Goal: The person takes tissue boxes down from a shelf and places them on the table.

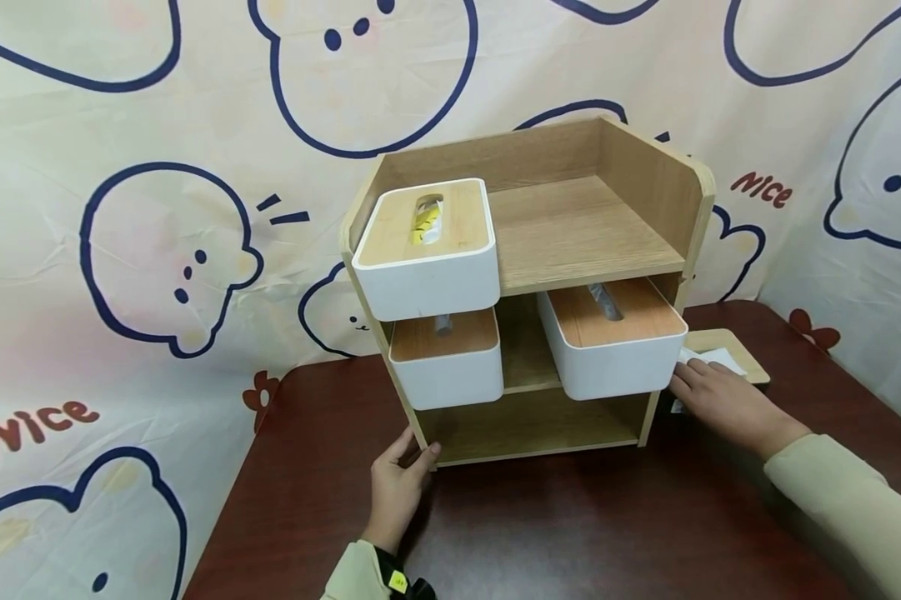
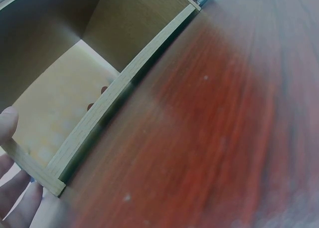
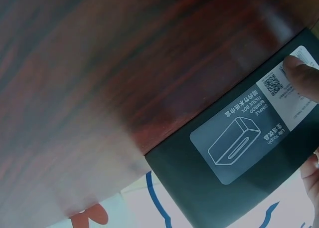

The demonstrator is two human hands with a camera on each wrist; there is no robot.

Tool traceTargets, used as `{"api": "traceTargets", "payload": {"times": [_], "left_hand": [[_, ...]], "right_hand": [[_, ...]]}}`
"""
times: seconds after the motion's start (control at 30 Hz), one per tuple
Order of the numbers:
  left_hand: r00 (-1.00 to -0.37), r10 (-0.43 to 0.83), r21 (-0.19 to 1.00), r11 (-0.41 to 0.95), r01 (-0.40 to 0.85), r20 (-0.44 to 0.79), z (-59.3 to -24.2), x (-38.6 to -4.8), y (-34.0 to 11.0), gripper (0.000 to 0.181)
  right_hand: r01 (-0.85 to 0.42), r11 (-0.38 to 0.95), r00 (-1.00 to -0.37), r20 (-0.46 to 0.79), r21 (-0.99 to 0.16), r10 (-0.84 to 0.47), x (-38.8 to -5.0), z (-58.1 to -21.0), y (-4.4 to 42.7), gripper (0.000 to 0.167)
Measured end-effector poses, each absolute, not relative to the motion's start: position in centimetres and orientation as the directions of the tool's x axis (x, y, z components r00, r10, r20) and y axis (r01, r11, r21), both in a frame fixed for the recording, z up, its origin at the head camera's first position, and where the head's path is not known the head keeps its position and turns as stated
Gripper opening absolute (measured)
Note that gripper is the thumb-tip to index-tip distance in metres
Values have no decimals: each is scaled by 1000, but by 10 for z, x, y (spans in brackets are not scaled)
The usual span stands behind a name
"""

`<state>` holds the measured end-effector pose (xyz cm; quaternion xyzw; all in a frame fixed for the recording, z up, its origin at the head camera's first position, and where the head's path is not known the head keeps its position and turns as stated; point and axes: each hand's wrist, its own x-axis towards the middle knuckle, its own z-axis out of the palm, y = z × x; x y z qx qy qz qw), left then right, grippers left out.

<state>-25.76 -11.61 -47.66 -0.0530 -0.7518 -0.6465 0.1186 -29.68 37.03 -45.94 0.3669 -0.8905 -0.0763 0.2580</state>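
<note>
A light wooden shelf [image 1: 585,218] stands on the table. My left hand [image 1: 399,487] grips its lower left side panel, with the thumb [image 2: 7,124] inside and the fingers [image 2: 22,203] outside. On the right, my right hand [image 1: 735,408] holds a dark tissue box [image 3: 199,203] with a wooden lid [image 1: 750,367], white tissue showing on top. The thumb [image 3: 301,78] presses the box's printed label [image 3: 239,138]. A white tissue box [image 1: 427,287] sits on the top shelf at the left, and two more, a left one [image 1: 450,379] and a right one [image 1: 623,367], jut from the middle shelf.
The dark red table [image 1: 570,525] reaches under and in front of the shelf. A patterned cloth [image 1: 157,275] with cartoon outlines hangs behind and on the sides. The shelf's bottom board [image 1: 540,429] lies low, near the table surface.
</note>
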Motion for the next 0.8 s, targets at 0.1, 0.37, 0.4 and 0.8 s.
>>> {"api": "traceTargets", "payload": {"times": [0.1, 0.37, 0.4, 0.8], "left_hand": [[-965, -79, 959, 158, 237, 251, -483, -262, -117, 49], [-963, -87, 960, 142, 241, 254, -510, -276, -123, 53], [-963, -86, 960, 142, 242, 255, -511, -275, -123, 53], [-967, -86, 963, 147, 226, 240, -509, -273, -124, 55]], "right_hand": [[-616, 723, -615, 383, 313, -689, -297, -458, 372, 19], [-629, 719, -618, 371, 297, -694, -300, -457, 375, 43], [-630, 718, -617, 371, 296, -694, -300, -458, 375, 42], [-627, 727, -621, 384, 280, -683, -301, -460, 375, 44]]}}
